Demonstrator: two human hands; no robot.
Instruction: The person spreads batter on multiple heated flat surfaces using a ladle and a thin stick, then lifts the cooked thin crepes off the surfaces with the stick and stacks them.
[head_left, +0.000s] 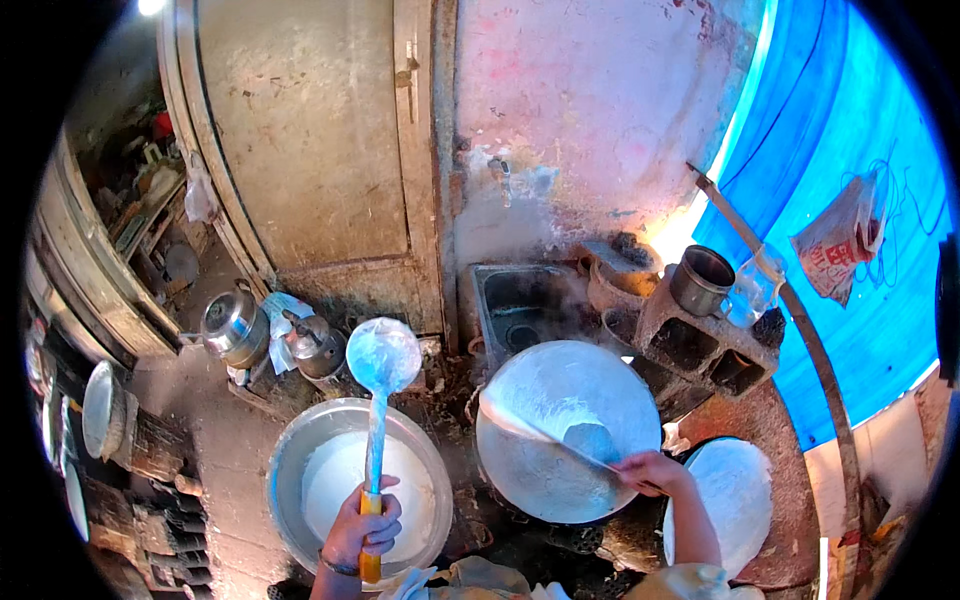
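My left hand (365, 523) is closed around the yellow handle of a ladle (384, 356), held upright with its batter-coated bowl at the top. Behind that hand stands a large metal basin (281, 465) holding white batter (330, 469). My right hand (649, 474) grips the end of a long thin tool (555, 439), whose blade reaches over a wide domed griddle (600, 375). A whitish coating covers the griddle, and light steam rises near it. To the right of the griddle lies a stack of thin white flatbreads (724, 502), partly behind my right forearm.
Two metal kettles (234, 326) (315, 345) stand at the left. Beyond the griddle are a sink (487, 315) and a concrete block (679, 337) bearing a metal pot (703, 279) and a clear jug (754, 289). A curved metal bar (814, 352) runs down the right side.
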